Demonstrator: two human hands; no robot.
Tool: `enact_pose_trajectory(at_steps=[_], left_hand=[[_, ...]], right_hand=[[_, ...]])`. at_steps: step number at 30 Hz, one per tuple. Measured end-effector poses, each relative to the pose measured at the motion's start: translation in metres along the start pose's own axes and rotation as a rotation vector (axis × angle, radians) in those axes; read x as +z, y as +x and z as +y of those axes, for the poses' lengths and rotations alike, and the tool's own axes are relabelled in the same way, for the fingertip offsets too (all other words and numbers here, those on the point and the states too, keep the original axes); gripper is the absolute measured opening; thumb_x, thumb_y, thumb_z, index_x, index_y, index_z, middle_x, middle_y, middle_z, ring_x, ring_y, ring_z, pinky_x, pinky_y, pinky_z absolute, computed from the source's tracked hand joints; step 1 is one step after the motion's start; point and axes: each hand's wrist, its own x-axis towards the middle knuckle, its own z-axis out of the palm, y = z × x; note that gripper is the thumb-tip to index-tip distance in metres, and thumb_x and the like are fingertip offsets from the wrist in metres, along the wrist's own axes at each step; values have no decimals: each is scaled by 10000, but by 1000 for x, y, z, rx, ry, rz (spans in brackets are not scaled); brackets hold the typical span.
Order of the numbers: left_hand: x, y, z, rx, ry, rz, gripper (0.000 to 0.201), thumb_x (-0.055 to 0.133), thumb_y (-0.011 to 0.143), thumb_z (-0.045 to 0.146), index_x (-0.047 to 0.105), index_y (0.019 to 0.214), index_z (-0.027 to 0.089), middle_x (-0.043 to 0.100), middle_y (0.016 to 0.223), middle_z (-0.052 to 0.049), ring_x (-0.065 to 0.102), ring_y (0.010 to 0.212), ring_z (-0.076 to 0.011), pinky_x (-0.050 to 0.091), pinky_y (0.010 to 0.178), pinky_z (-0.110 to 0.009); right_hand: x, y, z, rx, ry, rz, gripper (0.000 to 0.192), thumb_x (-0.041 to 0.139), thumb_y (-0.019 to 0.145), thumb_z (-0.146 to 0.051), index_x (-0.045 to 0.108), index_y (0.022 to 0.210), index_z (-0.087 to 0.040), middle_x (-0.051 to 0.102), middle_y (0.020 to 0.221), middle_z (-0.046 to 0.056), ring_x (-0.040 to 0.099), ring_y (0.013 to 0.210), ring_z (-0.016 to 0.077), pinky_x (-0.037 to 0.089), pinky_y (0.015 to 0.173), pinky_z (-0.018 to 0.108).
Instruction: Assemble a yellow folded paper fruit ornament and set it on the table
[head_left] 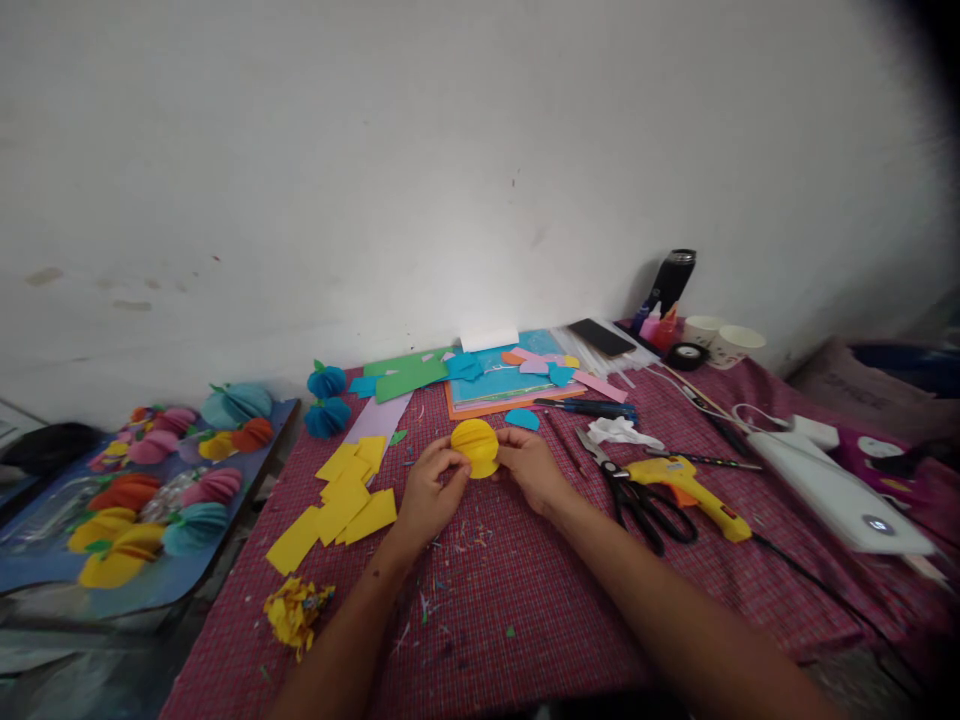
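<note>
Holding a yellow paper disc (pixel 475 448) above the cloth-covered counter (pixel 525 610), left grip (pixel 433 487) clamped on its left edge, right grip (pixel 534 468) clamped on its right edge, yellow paper rectangles (pixel 343 512) at left, scissors (pixel 627 490) and glue gun (pixel 694 490) at right

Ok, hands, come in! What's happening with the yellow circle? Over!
Left hand and right hand hold yellow paper circle. Scissors, glue gun to the right, clear of both hands.

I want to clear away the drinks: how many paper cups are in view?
2. Both stand by the black tape: the left cup farther back, the right cup nearer. Any cups nested inside them would be hidden.
</note>
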Motion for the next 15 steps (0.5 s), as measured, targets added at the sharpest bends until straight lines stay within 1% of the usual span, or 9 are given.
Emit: enact_pose_trajectory(at_steps=[2, 4, 9, 12, 15], left_hand=[[0, 0, 0, 18, 35, -45, 99, 591, 868, 191, 687, 856, 206, 681, 969, -53, 631, 944, -196, 479, 869, -331], [0, -1, 0, 38, 69, -68, 102, 580, 878, 182, 677, 850, 200, 673, 890, -36, 623, 874, -176, 473, 822, -304], [1, 0, 0, 57, 133, -43, 107, 582, 874, 168, 672, 822, 194, 654, 838, -27, 608, 830, -164, 460, 767, -277], [2, 1, -1, 40, 134, -19, 109, 580, 874, 164, 669, 818, 193, 649, 834, -24, 604, 826, -161, 458, 764, -276], [2, 2, -3, 20, 123, 5, 101, 584, 874, 173, 664, 815, 190, 649, 846, -24, 602, 839, -161, 457, 774, -278]], right_hand=[[-1, 1, 1, 4, 7, -5, 162, 717, 611, -243, 693, 750, -165, 733, 762, 24, 591, 548, 123, 454, 499, 223], [-2, 1, 1, 9, 9, -18, 160, 702, 618, -240, 698, 761, -168, 727, 755, 20, 591, 551, 123, 457, 501, 224], [-2, 0, -2, 53, 11, -34, 170, 666, 643, -249, 687, 791, -169, 716, 782, 28, 605, 579, 130, 475, 514, 230], [-1, -1, -5, 67, 24, 11, 210, 663, 637, -244, 656, 838, -181, 695, 789, 16, 620, 607, 144, 495, 521, 243], [-1, -2, -6, 29, 44, 62, 226, 683, 630, -253, 606, 835, -199, 660, 771, -11, 618, 620, 146, 509, 534, 254]])
